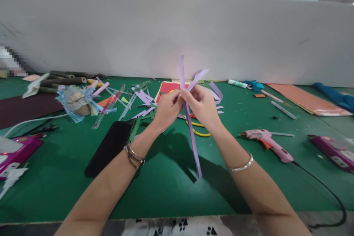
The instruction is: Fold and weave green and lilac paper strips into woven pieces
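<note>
My left hand (167, 108) and my right hand (201, 105) meet above the middle of the green table (166, 188), both pinched on long lilac paper strips (192, 136). The strips cross at my fingertips: two ends stick up toward the grey wall and one long end hangs down almost to the table. More lilac strips (142, 96) lie on the table behind my hands, next to a red sheet (167, 88). Scissors with yellow handles (200, 131) lie under my right hand.
A black phone (110, 147) lies left of my left wrist. A pink glue gun (267, 142) with its black cord lies on the right. Paper scraps, a tasselled bundle (76, 101) and sticks sit at the back left; magenta boxes (16, 151) stand at both sides.
</note>
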Action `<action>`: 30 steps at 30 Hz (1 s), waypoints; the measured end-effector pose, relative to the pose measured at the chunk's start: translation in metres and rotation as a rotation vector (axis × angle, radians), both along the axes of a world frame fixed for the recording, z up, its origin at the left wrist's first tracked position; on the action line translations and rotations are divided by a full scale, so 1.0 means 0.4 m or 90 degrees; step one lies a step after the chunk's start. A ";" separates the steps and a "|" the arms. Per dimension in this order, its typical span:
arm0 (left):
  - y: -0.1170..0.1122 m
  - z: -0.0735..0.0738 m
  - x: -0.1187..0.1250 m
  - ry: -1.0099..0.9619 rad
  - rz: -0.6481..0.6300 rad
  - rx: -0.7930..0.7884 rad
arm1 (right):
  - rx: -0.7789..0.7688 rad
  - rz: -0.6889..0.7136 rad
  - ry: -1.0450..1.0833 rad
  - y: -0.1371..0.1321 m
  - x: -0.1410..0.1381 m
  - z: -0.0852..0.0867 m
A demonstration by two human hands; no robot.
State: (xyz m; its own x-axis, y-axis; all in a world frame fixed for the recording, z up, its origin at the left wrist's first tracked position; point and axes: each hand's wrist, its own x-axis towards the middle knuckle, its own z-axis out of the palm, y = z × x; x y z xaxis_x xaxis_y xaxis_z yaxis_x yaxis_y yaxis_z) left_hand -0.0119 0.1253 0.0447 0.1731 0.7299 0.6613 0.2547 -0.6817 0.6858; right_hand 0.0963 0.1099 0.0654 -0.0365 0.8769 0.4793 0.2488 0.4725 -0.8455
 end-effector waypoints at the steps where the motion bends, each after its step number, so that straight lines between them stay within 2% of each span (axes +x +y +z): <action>1: 0.001 -0.001 -0.001 0.003 0.012 0.012 | 0.013 -0.003 -0.026 0.000 0.000 -0.001; 6: -0.001 -0.003 0.001 -0.012 0.038 0.036 | -0.005 0.034 0.003 0.005 0.002 -0.005; 11: -0.011 -0.001 0.009 -0.084 0.046 0.025 | -0.083 0.078 0.091 -0.002 -0.006 -0.001; 15: -0.010 0.001 0.008 -0.130 0.052 -0.013 | -0.141 0.072 0.128 -0.011 -0.017 0.006; 19: -0.006 0.002 0.006 -0.061 0.000 -0.056 | -0.101 0.046 0.158 -0.006 -0.015 0.003; 23: -0.007 0.003 0.005 -0.005 0.016 0.017 | -0.066 0.031 0.159 0.002 -0.006 -0.004; 30: -0.001 0.000 0.002 -0.018 0.068 0.020 | -0.090 0.083 0.107 -0.008 -0.006 0.002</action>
